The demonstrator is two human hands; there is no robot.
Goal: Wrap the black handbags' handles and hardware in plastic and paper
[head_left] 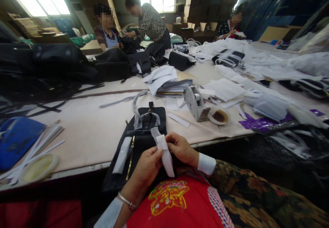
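A black bag (147,154) with a gold zip lies on the near edge of the table and overhangs it in front of me. Clear wrapping covers its looped handle (138,120). My left hand (148,164) pinches a white wrapped strip (167,161) over the bag from the left. From the right, the fingertips of my right hand (182,149) close on the same strip near its upper end. A second white-wrapped strip (121,155) lies along the bag's left side. Whether the held strip joins the bag is hidden.
A tape dispenser (195,104) and a small bowl (219,115) of brown stuff stand right of the bag. Behind is a paper stack (173,85). At left are a blue container (19,140) and a round dish (38,168). Several black bags (113,68) and three people (154,24) are farther back.
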